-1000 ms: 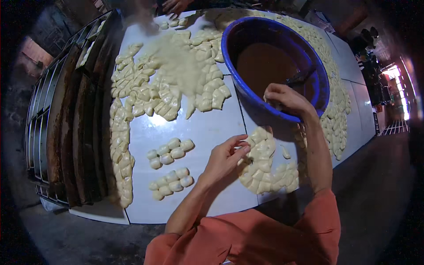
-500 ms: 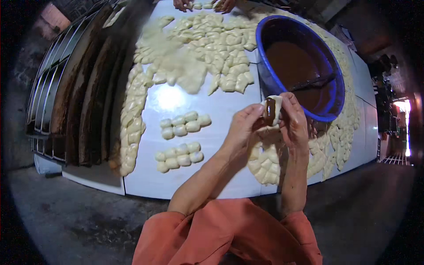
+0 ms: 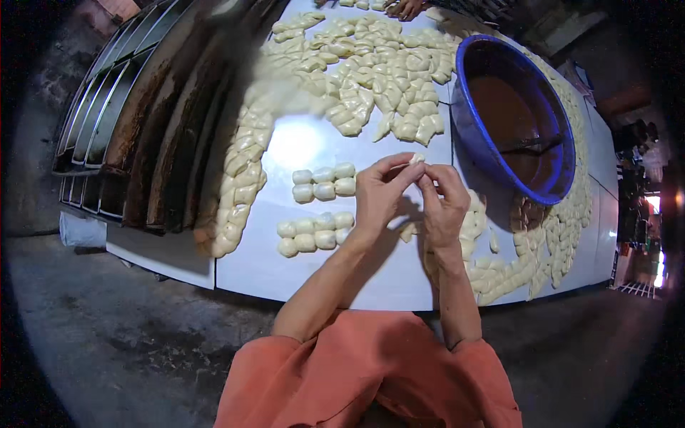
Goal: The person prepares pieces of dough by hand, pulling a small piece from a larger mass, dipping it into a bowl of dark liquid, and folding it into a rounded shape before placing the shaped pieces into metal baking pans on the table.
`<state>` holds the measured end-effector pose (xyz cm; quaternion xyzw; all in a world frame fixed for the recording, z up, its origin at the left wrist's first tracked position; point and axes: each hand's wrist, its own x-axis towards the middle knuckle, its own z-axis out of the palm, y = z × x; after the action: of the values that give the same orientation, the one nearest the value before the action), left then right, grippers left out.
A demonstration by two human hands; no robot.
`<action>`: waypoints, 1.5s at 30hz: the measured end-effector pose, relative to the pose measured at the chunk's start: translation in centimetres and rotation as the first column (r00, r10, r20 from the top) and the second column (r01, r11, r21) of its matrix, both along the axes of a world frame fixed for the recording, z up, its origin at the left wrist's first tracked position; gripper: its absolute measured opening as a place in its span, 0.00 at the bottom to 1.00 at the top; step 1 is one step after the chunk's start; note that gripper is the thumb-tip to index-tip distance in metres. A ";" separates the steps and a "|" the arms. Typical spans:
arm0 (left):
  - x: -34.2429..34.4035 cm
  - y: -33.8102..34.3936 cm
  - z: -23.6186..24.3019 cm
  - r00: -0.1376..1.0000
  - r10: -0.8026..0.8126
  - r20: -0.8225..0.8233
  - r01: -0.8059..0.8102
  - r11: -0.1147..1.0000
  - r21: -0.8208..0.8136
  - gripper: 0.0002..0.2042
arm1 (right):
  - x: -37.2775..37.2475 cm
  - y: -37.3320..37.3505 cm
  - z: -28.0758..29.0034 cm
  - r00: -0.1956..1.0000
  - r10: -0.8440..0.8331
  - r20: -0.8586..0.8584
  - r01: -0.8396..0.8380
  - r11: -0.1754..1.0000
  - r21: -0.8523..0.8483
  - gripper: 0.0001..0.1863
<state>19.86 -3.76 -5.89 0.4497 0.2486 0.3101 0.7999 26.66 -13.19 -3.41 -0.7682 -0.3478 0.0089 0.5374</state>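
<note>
Over the white table, my left hand [image 3: 378, 200] and my right hand [image 3: 444, 207] meet, their thumbs and fingers pinching a small pale piece of dough [image 3: 418, 158] between them. Most of that piece is hidden by my fingers, and no brown filling shows on it. To the left of my hands lie two groups of rounded dough pieces, a farther group [image 3: 324, 183] and a nearer group [image 3: 314, 232], each in two rows. Beside and under my right wrist spread flat, loose dough pieces [image 3: 492, 274].
A blue basin [image 3: 474, 132] of brown paste [image 3: 503, 107] stands at right, a dark stirring tool [image 3: 531, 145] in it. Many dough pieces [image 3: 371, 64] cover the table's far part. Blackened trays [image 3: 171, 135] and a metal rack [image 3: 107, 107] stand left. Another person's hand [image 3: 405, 8] works at the far edge.
Brown paste showed on the opened dough between my hands; now the dough is folded up and pinched, with the paste out of sight. The view has shifted, moving the table's contents rightward.
</note>
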 end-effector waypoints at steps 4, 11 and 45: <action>-1.1 2.5 2.4 0.972 -0.223 -0.071 0.216 0.972 -0.095 0.16 | -1.1 -0.3 4.0 0.717 0.098 -0.690 -0.073 0.995 0.065 0.15; -3.0 3.3 3.4 0.928 -0.340 -0.156 0.328 0.940 -0.093 0.18 | 0.3 -1.6 0.9 0.901 0.307 -0.305 -0.309 0.950 0.045 0.21; -7.5 10.2 -3.8 0.885 0.111 -0.452 0.428 0.189 0.884 0.26 | 1.6 6.0 -5.2 0.899 0.278 -0.339 -0.384 0.873 -0.300 0.18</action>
<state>12.34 6.46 -9.73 0.9283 0.1127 0.2037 0.2900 28.24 -7.23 -8.61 -0.7719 -0.3866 0.2758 0.4226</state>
